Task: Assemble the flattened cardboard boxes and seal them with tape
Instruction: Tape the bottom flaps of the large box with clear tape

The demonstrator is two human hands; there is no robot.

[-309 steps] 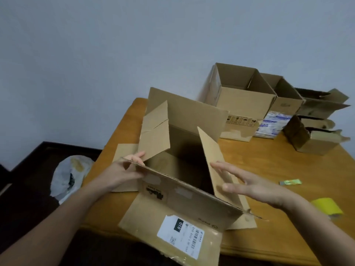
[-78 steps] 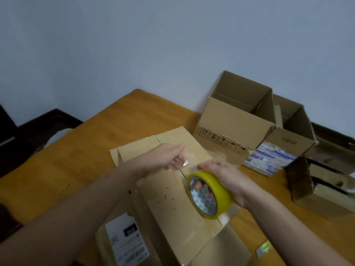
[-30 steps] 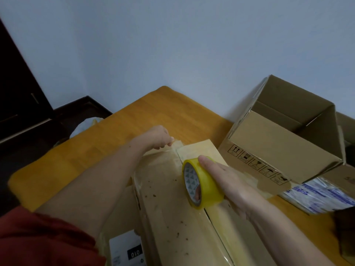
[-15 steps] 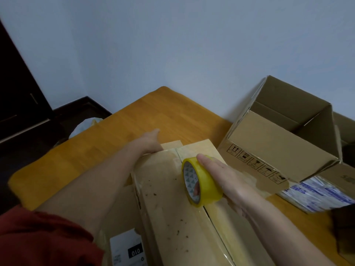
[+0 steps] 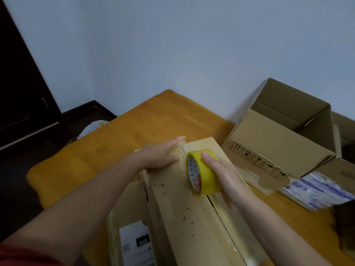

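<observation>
Tape (image 5: 206,175) stands on edge over the box (image 5: 178,217) seam, gripped by the right hand (image 5: 226,175), thumb on the rim and fingers through the core. Just left of it the left hand (image 5: 159,155) lies flat, fingers straight, pressing the left flap's far end. An open carton (image 5: 278,144) sits beyond the right hand on the table (image 5: 115,150).
</observation>
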